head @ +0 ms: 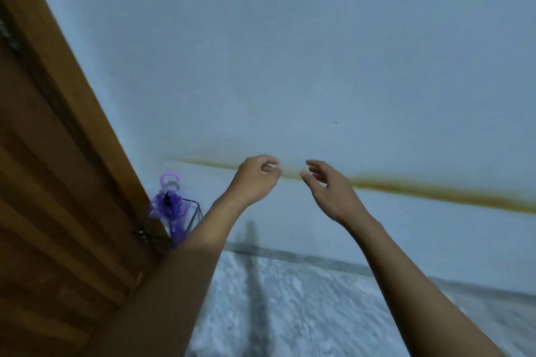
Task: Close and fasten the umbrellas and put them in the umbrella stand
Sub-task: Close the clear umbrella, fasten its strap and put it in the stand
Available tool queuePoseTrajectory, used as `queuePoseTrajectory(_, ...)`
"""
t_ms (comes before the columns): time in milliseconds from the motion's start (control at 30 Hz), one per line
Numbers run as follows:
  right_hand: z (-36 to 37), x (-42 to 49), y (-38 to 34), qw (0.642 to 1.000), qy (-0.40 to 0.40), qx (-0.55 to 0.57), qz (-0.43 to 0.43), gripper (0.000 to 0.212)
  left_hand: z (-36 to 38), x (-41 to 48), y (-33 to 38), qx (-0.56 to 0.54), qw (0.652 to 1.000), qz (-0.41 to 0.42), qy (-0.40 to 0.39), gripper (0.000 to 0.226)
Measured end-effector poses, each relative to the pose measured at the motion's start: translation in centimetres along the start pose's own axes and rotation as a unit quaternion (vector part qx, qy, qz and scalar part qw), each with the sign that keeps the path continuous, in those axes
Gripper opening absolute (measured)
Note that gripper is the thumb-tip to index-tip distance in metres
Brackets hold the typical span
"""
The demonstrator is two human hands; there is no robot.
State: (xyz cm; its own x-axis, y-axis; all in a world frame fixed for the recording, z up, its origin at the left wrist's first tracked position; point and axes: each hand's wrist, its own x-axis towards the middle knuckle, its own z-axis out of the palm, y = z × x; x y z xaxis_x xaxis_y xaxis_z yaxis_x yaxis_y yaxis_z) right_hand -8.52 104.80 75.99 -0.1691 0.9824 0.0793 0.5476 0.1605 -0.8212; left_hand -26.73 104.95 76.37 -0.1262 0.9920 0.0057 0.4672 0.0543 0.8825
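A closed purple translucent umbrella (171, 209) with a curved handle stands upright in a black wire umbrella stand (193, 216), in the corner between the wooden door and the wall. My left hand (256, 178) is raised in front of the wall, fingers loosely curled with nothing in them, well right of and above the stand. My right hand (327, 187) hovers close beside it, fingers apart and holding nothing. My left forearm hides the stand's lower right part.
A brown wooden door (58, 182) fills the left side. A pale wall (290, 66) with a brownish horizontal stain (420, 187) runs across the view. Grey mottled marble floor (290, 313) lies below.
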Motion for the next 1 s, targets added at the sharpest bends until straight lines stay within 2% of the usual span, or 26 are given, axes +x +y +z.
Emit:
queuePoseTrajectory(200, -12.9, -10.3, 6.8, 0.988, 0.135, -0.021, 0.077, 0.043, 13.5, -4.9, 10.1, 0.019, 0.986, 0.110, -0.124, 0.020)
queuePoseTrajectory(400, -25.3, -26.0, 15.9, 0.944, 0.266, -0.034, 0.192, 0.042, 31.0, -15.4, 18.8, 0.030, 0.940, 0.200, -0.276, 0.022)
queuePoseTrajectory(567, -33.2, -40.6, 21.7, 0.891, 0.359, -0.043, 0.274, 0.043, 44.3, -26.9, 24.5, 0.037, 0.877, 0.263, -0.401, 0.022)
queuePoseTrajectory(700, -36.5, -51.8, 24.5, 0.840, 0.426, -0.020, 0.336, 0.043, 52.4, -36.2, 27.8, 0.043, 0.817, 0.301, -0.490, 0.021)
queuePoseTrajectory(833, -37.7, -61.9, 26.1, 0.766, 0.507, 0.002, 0.395, 0.041, 58.7, -45.2, 29.7, 0.060, 0.749, 0.335, -0.569, 0.018)
queuePoseTrajectory(1000, -37.1, -72.0, 27.7, 0.666, 0.590, 0.021, 0.456, 0.042, 65.4, -55.5, 30.4, 0.082, 0.648, 0.375, -0.658, 0.025)
